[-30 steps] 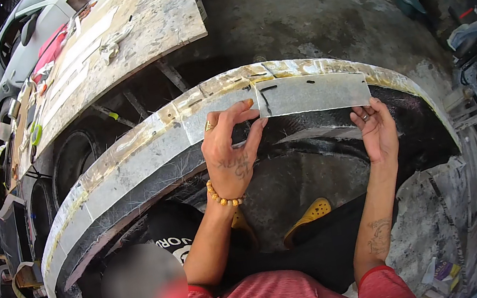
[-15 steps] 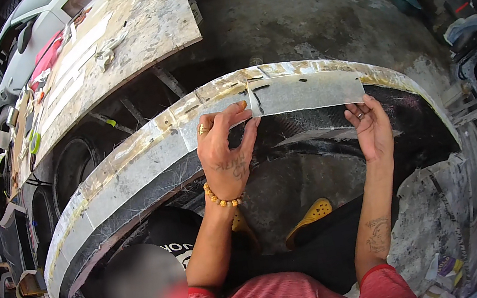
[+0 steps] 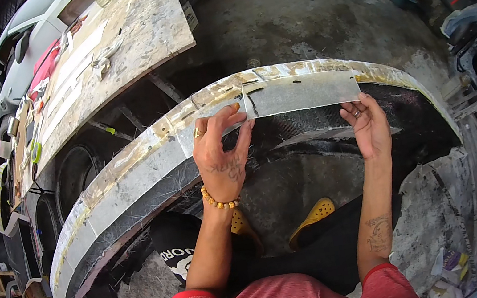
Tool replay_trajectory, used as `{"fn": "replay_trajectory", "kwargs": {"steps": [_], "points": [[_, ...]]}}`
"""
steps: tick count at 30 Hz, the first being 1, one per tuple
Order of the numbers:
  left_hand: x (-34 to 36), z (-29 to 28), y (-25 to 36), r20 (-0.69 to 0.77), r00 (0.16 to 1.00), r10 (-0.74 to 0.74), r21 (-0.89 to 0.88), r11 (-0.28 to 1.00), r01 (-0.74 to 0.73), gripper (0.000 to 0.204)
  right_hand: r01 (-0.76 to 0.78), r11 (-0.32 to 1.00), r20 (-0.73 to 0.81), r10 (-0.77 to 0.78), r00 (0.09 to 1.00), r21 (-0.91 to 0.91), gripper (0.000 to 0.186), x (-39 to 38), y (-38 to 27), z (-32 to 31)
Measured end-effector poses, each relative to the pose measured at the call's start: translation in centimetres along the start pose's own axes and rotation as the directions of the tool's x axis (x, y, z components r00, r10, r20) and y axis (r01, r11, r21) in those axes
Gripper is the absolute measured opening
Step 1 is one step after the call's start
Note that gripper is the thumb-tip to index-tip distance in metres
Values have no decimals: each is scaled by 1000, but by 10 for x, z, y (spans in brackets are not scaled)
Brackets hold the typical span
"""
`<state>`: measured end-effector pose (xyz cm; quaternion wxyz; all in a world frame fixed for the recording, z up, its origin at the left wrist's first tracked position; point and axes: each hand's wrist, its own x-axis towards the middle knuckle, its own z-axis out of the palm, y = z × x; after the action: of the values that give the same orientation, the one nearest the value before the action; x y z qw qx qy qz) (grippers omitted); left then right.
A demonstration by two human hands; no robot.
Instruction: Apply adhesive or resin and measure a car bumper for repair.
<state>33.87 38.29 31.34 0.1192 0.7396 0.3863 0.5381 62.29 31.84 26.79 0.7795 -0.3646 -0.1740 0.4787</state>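
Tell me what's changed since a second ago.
Only the view clearly shifted, putting the workbench slightly further left in the picture. I see no new hold or release: the left hand and right hand remain at opposite ends of the pale strip.

Worn on my head, the wide fisheye camera looks steeply down, close over my fingers (image 3: pixel 373 110).

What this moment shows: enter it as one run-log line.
pale strip: against curved panel | left grip: at strip's left end | right grip: at strip's lower right corner
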Motion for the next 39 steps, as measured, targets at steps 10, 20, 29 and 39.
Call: {"fn": "replay_trajectory", "kwargs": {"steps": [10, 20, 29, 39], "points": [[2, 0, 1, 0, 1000, -4, 4, 1000, 4, 36, 6, 1000, -6, -6, 1000, 13, 13, 0, 0, 1], [5, -4, 3, 15, 999, 42, 46, 998, -42, 36, 11, 1000, -23, -11, 1000, -5, 14, -1, 0, 5], [5, -4, 0, 12, 1000, 20, 24, 999, -21, 38, 30, 999, -18, -31, 999, -23, 15, -1, 1, 9], [6, -5, 0, 29, 999, 20, 43, 999, -22, 37, 35, 998, -17, -36, 999, -52, 15, -2, -1, 12]]}}
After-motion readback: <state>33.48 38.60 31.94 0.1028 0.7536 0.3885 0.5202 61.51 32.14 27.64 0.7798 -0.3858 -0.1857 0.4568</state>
